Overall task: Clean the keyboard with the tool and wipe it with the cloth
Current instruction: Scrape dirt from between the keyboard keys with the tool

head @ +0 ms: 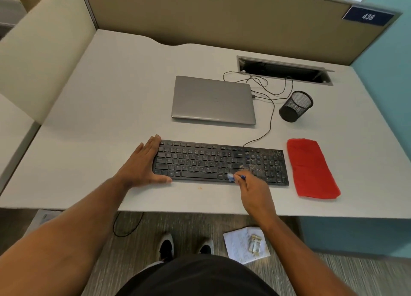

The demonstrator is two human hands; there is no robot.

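Keyboard (220, 163), black and flat, lies near the front edge of the surface (100, 91), its right-hand keys speckled with pale crumbs. It looks stiff and fairly light, so I judge it would slide under brushing unless braced at an end. The left hand (144, 162) does that: fingers straight, palm flat against the keyboard's left end. The right hand (253, 188) has its fingers curled round a small blue tool (235, 177), whose blurred pale tip touches the keys at the keyboard's front edge, right of the space bar. The tool seems thin and light, best pinched by its handle.

Just right of the keyboard lies a folded red cloth (311, 169), soft and limp, untouched; the wiping is not yet done. Behind the keyboard sits a closed grey laptop (213, 100), with a black mesh cup (295, 106) to the laptop's right and thin cables (270, 118) running back to a slot in the surface.
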